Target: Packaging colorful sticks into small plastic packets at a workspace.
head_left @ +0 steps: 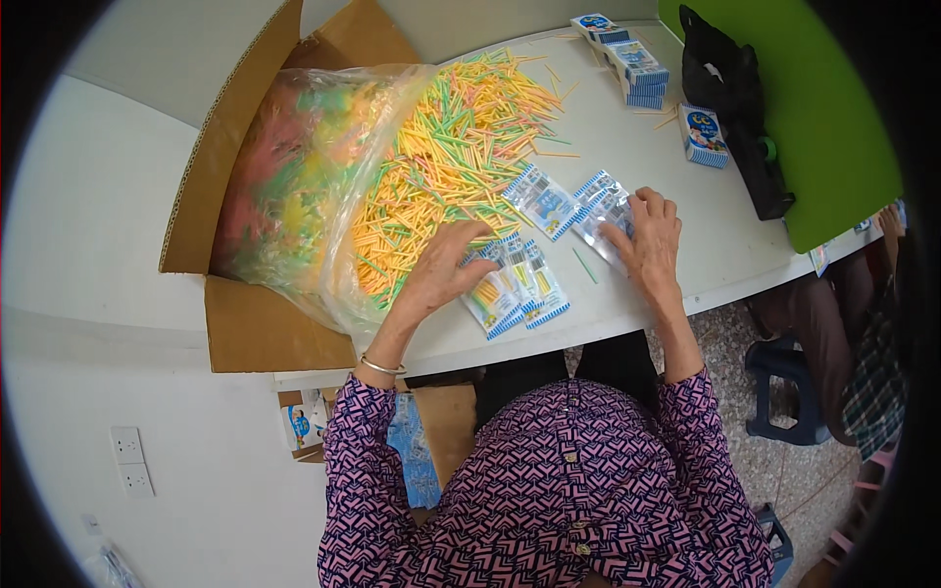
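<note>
My left hand (443,267) is over a few overlapping small clear packets (518,286) with blue-striped ends and yellow sticks inside. Its thumb touches the top packet, with a gap between thumb and forefinger. To the right, my right hand (651,243) rests at a clear-and-blue packet (600,218), thumb on its face and fingers bent apart from it. Another blue-and-white packet (541,202) lies just left of that one, partly overlapped. A single green stick (584,265) lies between my hands. Beyond my left hand spreads a heap of thin yellow, green and pink sticks (470,127).
The sticks spill from a plastic bag (304,176) in an open cardboard box (191,186). Stacked blue-and-white boxes (637,71) and a single one (703,135) stand at the back right, near a black holder (735,98) and green divider (833,108). Another person sits right, beside a stool (784,392).
</note>
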{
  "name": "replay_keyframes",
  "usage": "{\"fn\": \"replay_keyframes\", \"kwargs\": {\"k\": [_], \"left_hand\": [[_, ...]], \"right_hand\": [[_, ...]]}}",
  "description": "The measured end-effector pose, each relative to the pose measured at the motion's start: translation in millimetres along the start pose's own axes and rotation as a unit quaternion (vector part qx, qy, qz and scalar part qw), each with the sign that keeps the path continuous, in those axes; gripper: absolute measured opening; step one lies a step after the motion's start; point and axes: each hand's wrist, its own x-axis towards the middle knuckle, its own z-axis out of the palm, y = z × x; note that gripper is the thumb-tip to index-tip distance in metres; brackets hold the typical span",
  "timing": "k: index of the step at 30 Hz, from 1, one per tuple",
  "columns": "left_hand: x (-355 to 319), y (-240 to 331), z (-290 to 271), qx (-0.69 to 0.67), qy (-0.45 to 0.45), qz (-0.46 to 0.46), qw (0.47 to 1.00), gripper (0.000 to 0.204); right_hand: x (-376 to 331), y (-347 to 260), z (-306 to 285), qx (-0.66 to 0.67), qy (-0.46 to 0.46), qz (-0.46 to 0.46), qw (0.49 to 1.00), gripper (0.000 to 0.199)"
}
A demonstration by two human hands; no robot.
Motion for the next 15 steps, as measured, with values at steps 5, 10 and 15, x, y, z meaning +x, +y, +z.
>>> {"fn": "replay_keyframes", "kwargs": {"k": [5, 10, 15], "left_hand": [[29, 24, 11, -0.069, -0.017, -0.006, 0.997, 0.043], [55, 43, 23, -0.091, 0.045, -0.003, 0.995, 0.042], [73, 57, 30, -0.186, 0.013, 0.011, 0.982, 0.03]], "right_hand": [[-2, 20, 8, -0.002, -0.01, 0.038, 0.999, 0.027], [7, -3, -16, 0.037, 0.069, -0.025, 0.997, 0.028], [12, -35, -28, 0.163, 0.007, -0.081, 0.983, 0.04]]}}
